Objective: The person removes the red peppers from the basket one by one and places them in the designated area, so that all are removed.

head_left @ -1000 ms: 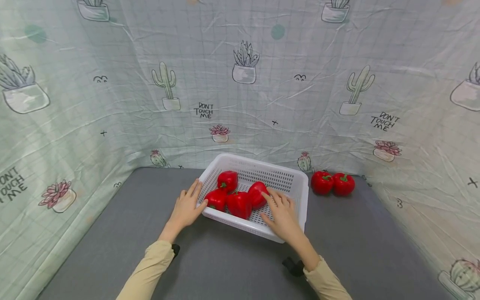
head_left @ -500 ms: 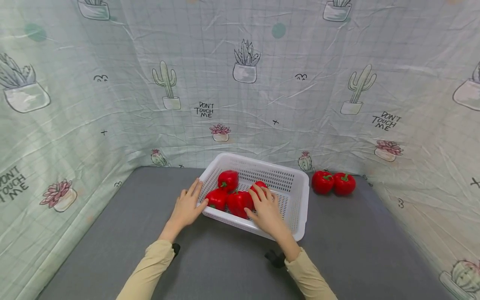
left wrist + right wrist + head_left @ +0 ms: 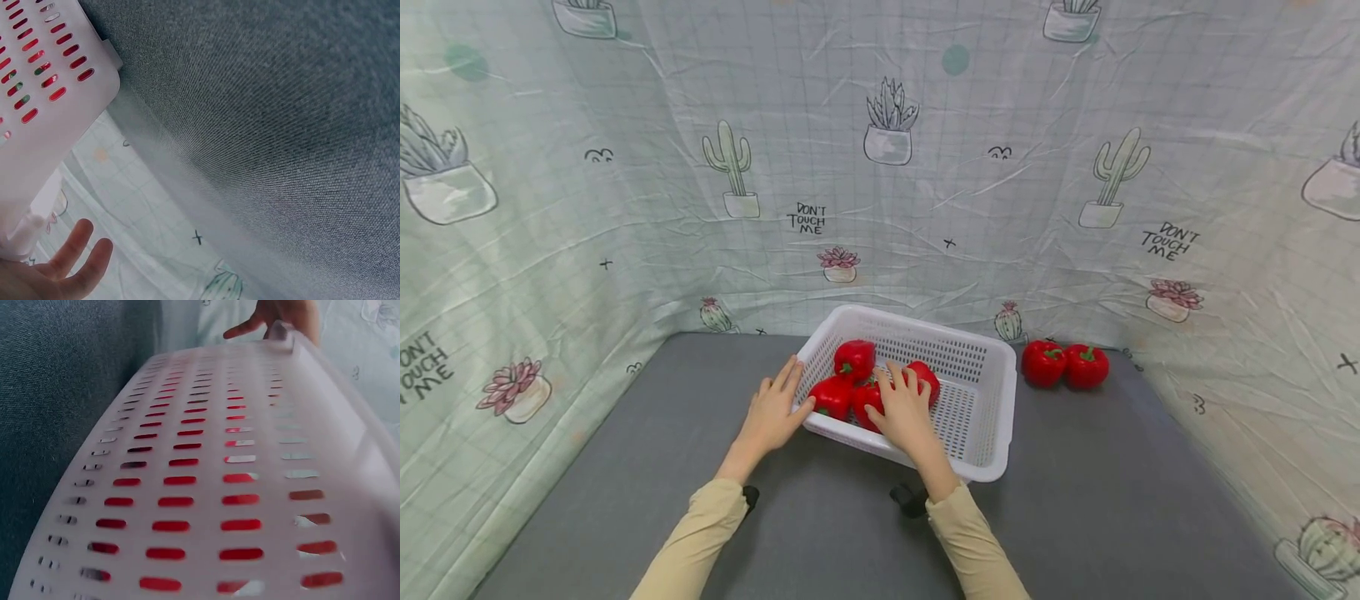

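Note:
A white slotted plastic basket [image 3: 958, 460] holds several red bell peppers. My left hand [image 3: 769, 417] rests at its near left corner, thumb by the front rim and straight fingers along the left rim. In the left wrist view, two fingers [image 3: 90, 272] stand apart from the basket. My right hand [image 3: 906, 417] reaches over the front rim with spread, slightly bent fingers. It partly covers the front middle bell pepper [image 3: 863, 407], and its fingertips are close to the right bell pepper [image 3: 925, 379]. Two more bell peppers, one at the back [image 3: 854, 358] and one at the left [image 3: 830, 397], lie beside them.
Two red bell peppers, one on the left [image 3: 1042, 364] and one on the right [image 3: 1086, 367], sit outside the basket at the back right. A grey cloth [image 3: 1097, 492] covers the table. Behind it hangs a cactus-print curtain [image 3: 955, 183].
My right hand has moved left inside the basket, from the right bell pepper across to the front middle one. My left hand has kept its place, and the bell peppers appear unmoved.

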Demonstrator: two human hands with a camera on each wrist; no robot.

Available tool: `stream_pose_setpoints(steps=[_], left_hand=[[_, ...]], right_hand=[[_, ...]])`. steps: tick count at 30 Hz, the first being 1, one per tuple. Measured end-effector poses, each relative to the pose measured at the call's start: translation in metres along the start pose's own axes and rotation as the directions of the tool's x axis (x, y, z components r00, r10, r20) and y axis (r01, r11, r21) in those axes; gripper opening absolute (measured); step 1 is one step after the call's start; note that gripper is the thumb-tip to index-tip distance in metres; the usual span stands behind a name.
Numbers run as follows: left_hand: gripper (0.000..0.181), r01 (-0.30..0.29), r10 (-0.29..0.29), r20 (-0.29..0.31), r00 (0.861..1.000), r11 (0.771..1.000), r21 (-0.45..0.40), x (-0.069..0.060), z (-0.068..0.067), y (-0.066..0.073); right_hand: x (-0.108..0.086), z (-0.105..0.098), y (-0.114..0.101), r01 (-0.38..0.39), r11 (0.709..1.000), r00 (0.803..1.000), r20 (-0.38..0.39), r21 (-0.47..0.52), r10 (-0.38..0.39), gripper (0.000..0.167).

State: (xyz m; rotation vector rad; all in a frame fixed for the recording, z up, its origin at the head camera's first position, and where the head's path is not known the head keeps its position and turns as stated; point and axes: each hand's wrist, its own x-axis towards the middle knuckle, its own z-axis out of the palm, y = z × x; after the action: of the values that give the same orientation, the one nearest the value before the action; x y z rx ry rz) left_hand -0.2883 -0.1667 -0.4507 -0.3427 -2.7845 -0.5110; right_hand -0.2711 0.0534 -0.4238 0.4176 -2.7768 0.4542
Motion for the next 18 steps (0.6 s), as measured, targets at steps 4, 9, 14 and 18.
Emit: stream_pose_setpoints(steps=[4,9,14,18], left_hand=[[0.064,-0.004,0.004,-0.006,1.0,1.0,-0.006,-0.0003,-0.0004,-0.0003],[0.064,-0.002,0.002,-0.014,1.0,1.0,0.0,-0.0031,-0.0014,-0.0015],[0.065,-0.011,0.011,-0.037,0.999,1.0,0.0,-0.0039,-0.0013,-0.0001],[0.066,-0.007,0.007,-0.041,0.999,1.0,0.008,-0.0048,-0.0004,0.001]], right_hand=[[0.0031,0.0061,-0.0016,-0.045,0.999,0.998,0.043,0.018,0.044,0.061],[0.0025,0.01,-0.0035,-0.07,0.996,0.995,0.074,0.047,0.066,0.059],[0.002,0.0103,-0.0027,-0.077,0.995,0.994,0.088,0.061,0.071,0.058],[0.0023,0.0097,-0.0021,-0.101,0.992,0.988,0.125,0.081,0.09,0.06]])
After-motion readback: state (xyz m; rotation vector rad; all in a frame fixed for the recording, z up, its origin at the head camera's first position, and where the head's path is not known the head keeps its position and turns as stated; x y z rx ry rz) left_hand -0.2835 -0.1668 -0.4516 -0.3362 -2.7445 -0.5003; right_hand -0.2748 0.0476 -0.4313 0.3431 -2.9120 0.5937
